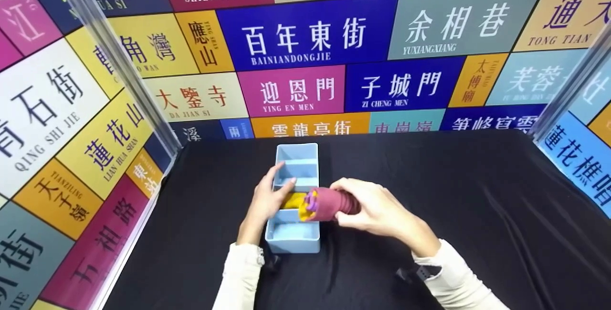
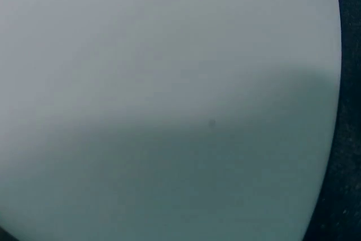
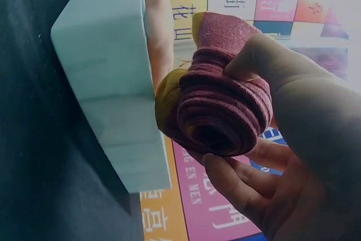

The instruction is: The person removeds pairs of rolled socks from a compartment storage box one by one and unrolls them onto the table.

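Observation:
A rolled burgundy sock, with yellow and purple at one end, is in my right hand. Thumb and fingers grip the roll from opposite sides. In the right wrist view, the rolled sock shows its coiled layers, with yellow fabric on its box side. My left hand holds the left side of a light blue divided box, its thumb reaching over the compartments. Yellow fabric shows in a middle compartment, partly hidden behind the roll. A pale, blurred surface fills most of the left wrist view.
Under the box lies a black cloth, wrinkled at the right. Panels printed with place names stand behind and at the left. A clear upright strip runs along the left corner.

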The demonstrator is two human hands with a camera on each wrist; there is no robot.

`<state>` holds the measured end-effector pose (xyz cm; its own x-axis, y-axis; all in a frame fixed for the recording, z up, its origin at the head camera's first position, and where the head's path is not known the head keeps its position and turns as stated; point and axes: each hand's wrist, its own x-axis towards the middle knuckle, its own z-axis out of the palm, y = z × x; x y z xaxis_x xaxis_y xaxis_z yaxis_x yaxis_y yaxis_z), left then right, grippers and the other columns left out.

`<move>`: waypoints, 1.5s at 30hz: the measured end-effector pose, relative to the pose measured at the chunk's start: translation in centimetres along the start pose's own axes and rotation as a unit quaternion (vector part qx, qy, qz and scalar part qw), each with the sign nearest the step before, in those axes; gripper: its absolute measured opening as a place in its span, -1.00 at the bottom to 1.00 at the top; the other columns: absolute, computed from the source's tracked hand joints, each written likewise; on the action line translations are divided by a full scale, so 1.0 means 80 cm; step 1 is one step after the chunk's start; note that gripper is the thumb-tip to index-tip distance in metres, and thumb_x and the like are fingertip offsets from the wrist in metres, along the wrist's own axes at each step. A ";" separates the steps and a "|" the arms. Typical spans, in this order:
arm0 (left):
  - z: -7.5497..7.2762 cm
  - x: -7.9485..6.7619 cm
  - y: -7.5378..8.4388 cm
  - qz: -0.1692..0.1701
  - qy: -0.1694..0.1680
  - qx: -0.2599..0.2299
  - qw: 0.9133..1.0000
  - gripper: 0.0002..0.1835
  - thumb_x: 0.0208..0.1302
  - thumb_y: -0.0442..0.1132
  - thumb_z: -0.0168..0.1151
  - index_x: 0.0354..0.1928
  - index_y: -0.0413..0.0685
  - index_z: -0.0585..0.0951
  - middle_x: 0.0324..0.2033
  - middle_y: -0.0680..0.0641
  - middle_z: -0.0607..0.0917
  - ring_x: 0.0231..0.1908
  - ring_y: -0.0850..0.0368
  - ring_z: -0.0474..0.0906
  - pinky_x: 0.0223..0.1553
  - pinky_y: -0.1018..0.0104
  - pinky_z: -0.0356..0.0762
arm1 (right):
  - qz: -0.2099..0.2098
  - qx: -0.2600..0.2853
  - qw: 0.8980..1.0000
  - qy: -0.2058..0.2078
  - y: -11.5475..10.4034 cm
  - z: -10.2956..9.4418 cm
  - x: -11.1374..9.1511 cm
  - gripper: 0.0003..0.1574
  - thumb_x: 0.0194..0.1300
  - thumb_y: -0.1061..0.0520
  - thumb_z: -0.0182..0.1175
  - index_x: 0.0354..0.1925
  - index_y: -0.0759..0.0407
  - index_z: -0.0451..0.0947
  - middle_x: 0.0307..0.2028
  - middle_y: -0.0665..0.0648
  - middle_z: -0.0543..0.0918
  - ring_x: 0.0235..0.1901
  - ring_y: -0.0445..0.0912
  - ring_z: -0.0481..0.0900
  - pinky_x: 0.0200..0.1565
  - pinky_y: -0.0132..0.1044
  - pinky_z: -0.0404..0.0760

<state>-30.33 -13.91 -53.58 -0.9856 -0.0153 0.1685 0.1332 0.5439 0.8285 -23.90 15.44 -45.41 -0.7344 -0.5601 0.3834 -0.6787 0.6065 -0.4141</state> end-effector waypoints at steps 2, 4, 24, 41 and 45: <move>0.000 0.000 0.000 -0.001 -0.001 0.004 1.000 -0.26 0.28 0.23 0.29 0.46 0.26 0.37 0.42 -0.03 0.44 0.42 -0.11 0.34 0.43 -0.11 0.22 | -0.002 -0.004 1.000 0.001 0.005 -0.002 -0.005 -0.42 0.13 -0.22 0.38 0.13 -0.33 0.51 -0.11 -0.24 0.64 -0.23 -0.23 0.57 -0.19 -0.22 0.60; 0.000 0.000 0.000 -0.003 -0.003 0.003 1.000 -0.26 0.28 0.23 0.29 0.46 0.26 0.37 0.42 -0.03 0.44 0.42 -0.11 0.33 0.44 -0.11 0.22 | -0.003 -0.005 1.000 0.001 0.009 -0.005 -0.010 -0.41 0.13 -0.22 0.39 0.14 -0.35 0.51 -0.09 -0.25 0.64 -0.21 -0.24 0.57 -0.18 -0.20 0.61; 0.001 -0.001 0.001 -0.013 -0.015 0.006 1.000 -0.26 0.28 0.26 0.26 0.47 0.34 0.34 0.43 0.04 0.42 0.45 -0.04 0.29 0.45 -0.10 0.20 | 0.018 -0.021 0.999 -0.045 0.041 -0.017 -0.058 -0.39 0.03 -0.21 0.46 0.08 -0.48 0.52 -0.18 -0.39 0.62 -0.31 -0.33 0.53 -0.30 -0.31 0.51; 0.002 -0.001 0.002 -0.008 -0.003 -0.001 1.000 -0.27 0.29 0.23 0.28 0.46 0.30 0.36 0.43 0.02 0.42 0.44 -0.06 0.30 0.44 -0.12 0.20 | 0.031 0.068 0.983 -0.169 0.062 -0.028 -0.074 -0.57 0.10 -0.09 0.40 -0.03 -0.41 0.57 -0.38 -0.27 0.62 -0.43 -0.25 0.56 -0.42 -0.37 0.50; 0.001 0.000 0.001 -0.005 0.003 0.003 1.000 -0.27 0.28 0.23 0.28 0.45 0.27 0.38 0.42 0.01 0.43 0.44 -0.04 0.31 0.44 -0.10 0.21 | 0.027 0.097 0.978 -0.181 0.068 -0.028 -0.074 -0.59 0.15 -0.03 0.37 -0.02 -0.38 0.57 -0.36 -0.27 0.63 -0.41 -0.26 0.57 -0.39 -0.37 0.54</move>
<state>-30.29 -13.79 -53.54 -0.9861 -0.0256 0.1642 0.1234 0.5485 0.8270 -23.28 23.31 -48.07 -0.6977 -0.7143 0.0542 -0.6007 0.5422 -0.5875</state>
